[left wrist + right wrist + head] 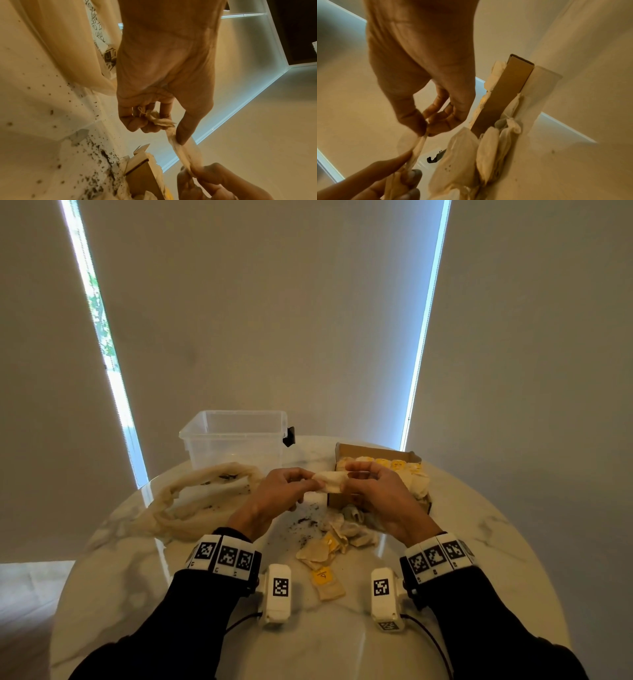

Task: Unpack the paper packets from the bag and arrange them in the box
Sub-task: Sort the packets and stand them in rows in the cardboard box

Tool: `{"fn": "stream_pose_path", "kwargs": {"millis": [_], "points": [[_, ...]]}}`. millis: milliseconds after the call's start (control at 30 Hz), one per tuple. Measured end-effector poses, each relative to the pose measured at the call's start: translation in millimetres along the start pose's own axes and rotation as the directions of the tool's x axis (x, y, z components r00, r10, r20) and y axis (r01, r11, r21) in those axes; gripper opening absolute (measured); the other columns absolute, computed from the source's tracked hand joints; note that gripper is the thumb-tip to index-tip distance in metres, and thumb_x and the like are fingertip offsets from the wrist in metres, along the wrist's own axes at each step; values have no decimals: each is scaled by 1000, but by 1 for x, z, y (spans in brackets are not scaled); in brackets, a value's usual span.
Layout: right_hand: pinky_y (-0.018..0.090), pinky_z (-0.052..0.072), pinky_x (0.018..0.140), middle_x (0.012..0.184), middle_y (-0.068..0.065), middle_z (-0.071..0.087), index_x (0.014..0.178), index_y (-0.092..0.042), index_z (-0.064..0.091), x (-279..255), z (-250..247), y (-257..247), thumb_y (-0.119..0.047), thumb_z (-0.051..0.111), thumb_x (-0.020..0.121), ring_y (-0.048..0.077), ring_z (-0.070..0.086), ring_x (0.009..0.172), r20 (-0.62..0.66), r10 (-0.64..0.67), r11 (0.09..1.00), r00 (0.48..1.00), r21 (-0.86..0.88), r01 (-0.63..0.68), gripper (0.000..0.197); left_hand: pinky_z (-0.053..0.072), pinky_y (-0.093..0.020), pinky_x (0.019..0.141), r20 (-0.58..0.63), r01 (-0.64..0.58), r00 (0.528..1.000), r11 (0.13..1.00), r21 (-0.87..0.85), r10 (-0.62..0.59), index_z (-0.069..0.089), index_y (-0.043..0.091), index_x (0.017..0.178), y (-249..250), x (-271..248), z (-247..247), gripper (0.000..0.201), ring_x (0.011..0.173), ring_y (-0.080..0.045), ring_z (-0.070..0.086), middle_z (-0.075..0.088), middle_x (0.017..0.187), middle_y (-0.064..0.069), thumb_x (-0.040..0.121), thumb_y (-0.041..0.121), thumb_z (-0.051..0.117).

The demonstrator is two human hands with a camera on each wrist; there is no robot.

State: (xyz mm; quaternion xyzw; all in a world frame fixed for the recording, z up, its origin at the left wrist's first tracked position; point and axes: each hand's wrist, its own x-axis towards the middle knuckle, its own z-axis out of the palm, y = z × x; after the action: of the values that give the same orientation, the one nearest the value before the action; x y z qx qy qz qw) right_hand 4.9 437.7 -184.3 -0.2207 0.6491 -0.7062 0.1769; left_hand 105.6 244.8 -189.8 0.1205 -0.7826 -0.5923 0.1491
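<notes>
Both hands hold one cream paper packet [329,481] above the table, just left of the cardboard box [416,457]. My left hand [291,484] pinches its left end, with the string and crumpled end [157,119] tucked in its curled fingers. My right hand [368,479] pinches the other end between thumb and forefinger [423,129]. The box holds a row of packets with yellow tags [390,463]. More packets [337,539] lie loose on the table in front of the box. The limp cream bag [202,498] lies at the left.
An empty clear plastic tub [236,436] with a black clip stands behind the bag. Dark crumbs [305,522] are scattered on the round marble table [479,542] between the hands. Roller blinds hang behind the table.
</notes>
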Motion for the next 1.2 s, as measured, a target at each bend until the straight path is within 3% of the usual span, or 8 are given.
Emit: {"fn": "stream_pose_path", "kwargs": {"millis": [167,333,467,633,833,900,1033,1200], "points": [[40,64,93,121,4,75,123,-23,75,-8,3,-4,-27,84,90,26,72,113,158,54,978,986,-206,-21,35,46,-29,73,103,16,994,992,129,-30,83,27,98,5,-7,2,20,82,-14,56,73,89,4,93,45,78],[25,63,75,116,11,78,116,-12,74,-6,1,-2,-12,80,93,20,80,96,73,-2,987,997,-161,14,24,45,-31,70,10,20,1000,996,82,-21,85,26,99,2,-4,0,18,82,-17,54,67,88,0,95,42,76],[39,65,88,117,7,76,114,-15,71,-8,0,-3,-15,84,90,24,77,103,148,4,959,989,-280,38,28,44,-32,70,26,29,999,994,108,-32,85,25,96,3,-5,-1,16,82,-18,52,66,87,-1,95,38,75],[28,63,82,99,-1,78,92,-16,75,-12,-3,-6,-8,84,88,15,74,97,239,-60,875,969,-455,167,12,42,-30,70,87,59,993,980,192,-77,84,23,95,7,-8,2,19,81,-17,49,60,87,-3,97,37,70],[19,54,80,96,-13,81,100,-29,84,-13,-12,-15,-21,83,91,1,75,89,347,48,731,937,-651,203,12,43,-27,71,115,39,991,979,198,-63,83,26,100,9,-10,5,19,81,-9,52,65,88,8,97,42,72],[18,53,79,98,-16,80,103,-33,85,-14,-20,-20,-24,84,91,-2,73,89,320,38,699,947,-686,204,16,43,-27,70,81,29,996,989,146,-41,83,27,104,8,-11,5,25,85,-8,55,70,99,9,95,48,74],[27,58,92,111,-12,79,112,-33,84,-13,-46,-28,-24,81,94,10,74,104,75,-107,880,991,-457,129,20,45,-27,72,13,8,1000,996,85,-9,80,29,112,8,-14,4,32,98,-5,59,69,112,18,99,54,67],[20,51,76,121,-7,72,111,-31,84,12,-61,-22,-15,77,97,8,64,105,-137,-166,839,977,-540,67,22,45,-26,70,-17,6,1000,998,65,-5,81,26,111,4,-15,0,29,99,-5,60,71,116,11,101,49,67]]}}
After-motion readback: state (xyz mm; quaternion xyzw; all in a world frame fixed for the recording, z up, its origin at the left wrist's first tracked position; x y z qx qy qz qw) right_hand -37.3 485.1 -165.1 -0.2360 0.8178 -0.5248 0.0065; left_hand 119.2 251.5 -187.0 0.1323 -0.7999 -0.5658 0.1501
